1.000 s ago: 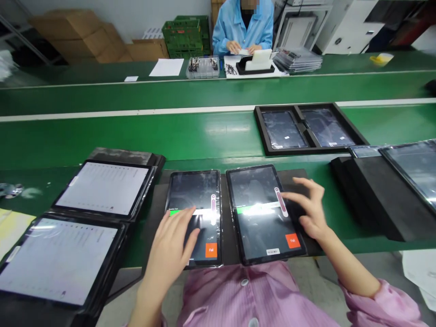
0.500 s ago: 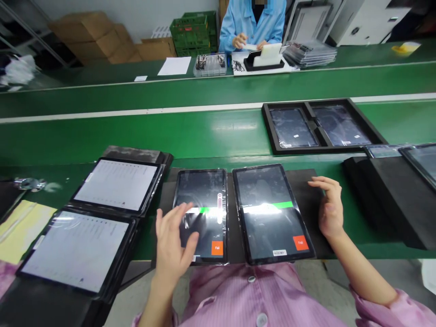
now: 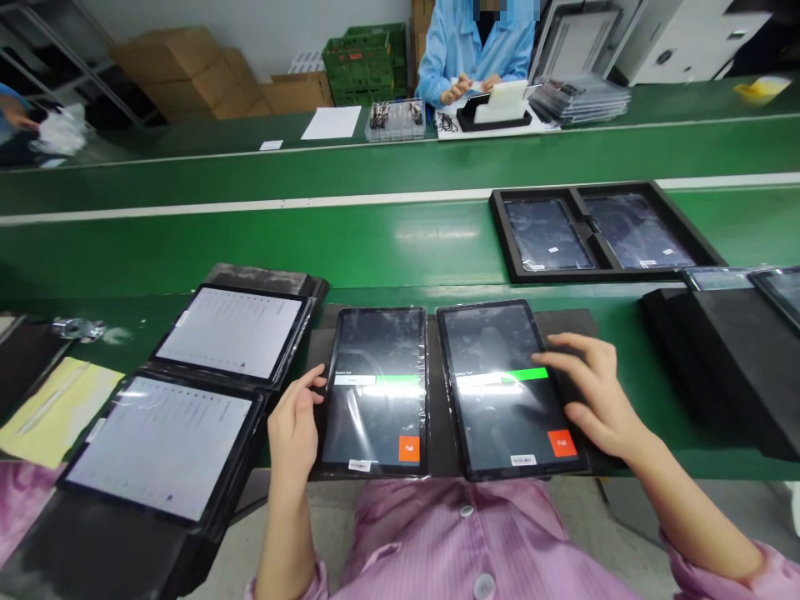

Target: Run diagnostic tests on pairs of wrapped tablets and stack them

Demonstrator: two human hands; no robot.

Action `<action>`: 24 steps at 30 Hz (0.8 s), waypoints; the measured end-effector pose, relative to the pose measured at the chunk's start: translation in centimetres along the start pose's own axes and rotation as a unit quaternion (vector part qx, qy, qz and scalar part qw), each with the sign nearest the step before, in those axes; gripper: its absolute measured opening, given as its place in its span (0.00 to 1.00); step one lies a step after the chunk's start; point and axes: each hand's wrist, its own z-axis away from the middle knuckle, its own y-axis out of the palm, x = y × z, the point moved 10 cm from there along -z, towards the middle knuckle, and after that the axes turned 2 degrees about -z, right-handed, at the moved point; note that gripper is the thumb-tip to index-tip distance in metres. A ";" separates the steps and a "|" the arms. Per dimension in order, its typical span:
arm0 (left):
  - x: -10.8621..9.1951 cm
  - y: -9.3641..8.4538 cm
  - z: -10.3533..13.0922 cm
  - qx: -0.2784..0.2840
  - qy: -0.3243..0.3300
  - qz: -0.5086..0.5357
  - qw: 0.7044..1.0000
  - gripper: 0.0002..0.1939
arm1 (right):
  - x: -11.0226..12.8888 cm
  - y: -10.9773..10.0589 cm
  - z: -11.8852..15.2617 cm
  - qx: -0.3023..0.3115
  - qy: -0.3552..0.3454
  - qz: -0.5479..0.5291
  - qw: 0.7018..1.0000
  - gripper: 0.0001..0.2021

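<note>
Two tablets lie side by side on a dark foam pad (image 3: 441, 417) in front of me. The left tablet (image 3: 378, 342) and the right tablet (image 3: 493, 342) each show a dark screen with a white and green bar and an orange "Fail" box. My left hand (image 3: 295, 429) is beside the left tablet's left edge, fingers loosely bent and holding nothing. Over the right edge of the right tablet, my right hand (image 3: 603, 400) reaches with spread fingers, its index fingertip by the green bar. Whether that fingertip touches the glass I cannot tell.
To the left, two white-screened tablets (image 3: 231, 331) rest on black foam. A black tray (image 3: 512, 262) with two tablets sits on the green belt (image 3: 400, 237). Black foam blocks (image 3: 718, 358) stand at right. Across the belt sits a person in blue (image 3: 437, 62).
My left hand has drawn back from the left tablet's screen to its left edge. My right hand has moved left over the right tablet's edge. A pink overlay on the left screen is gone.
</note>
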 end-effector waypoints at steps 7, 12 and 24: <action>-0.2 -0.2 0.3 -0.019 -0.010 0.028 0.999 0.33 | 8.8 5.9 0.5 0.166 -0.175 0.065 0.968 0.37; 0.2 -0.8 1.7 -0.056 -0.014 0.060 0.997 0.36 | 7.0 5.3 -0.4 0.168 -0.190 0.050 0.966 0.34; -1.6 -0.2 1.7 -0.012 0.070 0.020 0.997 0.40 | -6.4 0.6 -1.3 -0.114 0.183 0.005 0.976 0.28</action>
